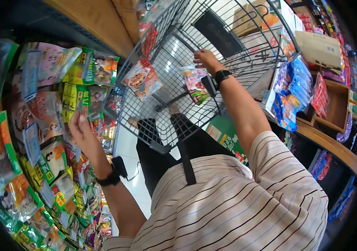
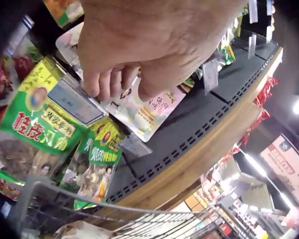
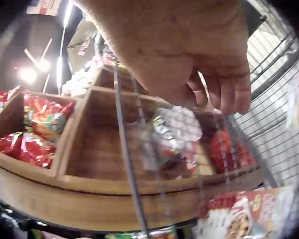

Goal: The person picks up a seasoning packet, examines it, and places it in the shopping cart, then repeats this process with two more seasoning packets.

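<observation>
Where two green packets point(image 2: 40, 117) lie beside the grip of our left hand point(image 1: 83, 131), one pink packet point(image 2: 150, 110) shows just beneath its loosely bent fingers; these pinch nothing visible, and contact we cannot tell. We judge this packet light, soft and slippery, best held by its top edge. Between our grips, one wire cart point(image 1: 160, 149) bears one red-and-white packet point(image 1: 145, 79) and, nearest our right hand point(image 1: 207, 61), one pink-and-green packet point(image 1: 194, 79); that grip is empty, slightly spread.
</observation>
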A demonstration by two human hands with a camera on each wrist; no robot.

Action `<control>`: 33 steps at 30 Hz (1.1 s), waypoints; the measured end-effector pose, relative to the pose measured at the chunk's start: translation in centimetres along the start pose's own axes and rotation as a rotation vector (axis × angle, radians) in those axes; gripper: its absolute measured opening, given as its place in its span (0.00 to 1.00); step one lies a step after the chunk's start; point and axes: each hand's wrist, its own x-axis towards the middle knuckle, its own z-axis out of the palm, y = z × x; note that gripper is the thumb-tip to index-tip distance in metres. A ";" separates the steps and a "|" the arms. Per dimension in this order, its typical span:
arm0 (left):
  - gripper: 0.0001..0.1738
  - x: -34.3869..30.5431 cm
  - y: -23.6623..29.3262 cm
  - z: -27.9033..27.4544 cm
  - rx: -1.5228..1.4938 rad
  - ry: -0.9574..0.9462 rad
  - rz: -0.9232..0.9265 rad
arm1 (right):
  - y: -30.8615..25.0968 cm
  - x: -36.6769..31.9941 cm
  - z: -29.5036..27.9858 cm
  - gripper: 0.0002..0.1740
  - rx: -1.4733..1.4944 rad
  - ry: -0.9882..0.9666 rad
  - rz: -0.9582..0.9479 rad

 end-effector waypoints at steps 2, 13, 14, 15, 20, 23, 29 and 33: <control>0.23 -2.3 -1.4 0.1 -0.033 -0.044 -0.022 | 3.3 1.3 -1.4 0.19 -0.002 0.088 0.150; 0.19 -9.5 -3.7 5.0 -0.132 -0.279 -0.384 | 18.1 8.6 -8.7 0.13 -1.067 -0.243 0.194; 0.19 -9.7 -3.8 5.5 -0.136 -0.276 -0.394 | 18.7 9.0 -8.0 0.12 -0.916 -0.112 0.330; 0.19 -9.7 -3.8 5.9 -0.142 -0.280 -0.399 | 20.7 9.9 -7.8 0.13 -0.759 0.017 0.459; 0.19 -9.4 -3.8 6.5 -0.148 -0.291 -0.411 | 24.9 11.9 -8.0 0.17 -0.666 -0.050 0.514; 0.19 -9.2 -3.8 6.5 -0.150 -0.288 -0.418 | 23.9 11.2 -7.3 0.18 -0.831 -0.049 0.499; 0.17 -9.3 -3.7 6.4 -0.135 -0.284 -0.429 | 22.8 11.5 -7.0 0.19 -1.347 -0.337 0.267; 0.16 -9.4 -3.2 6.6 -0.154 -0.323 -0.450 | 17.4 7.9 -5.8 0.13 -0.475 -0.129 0.460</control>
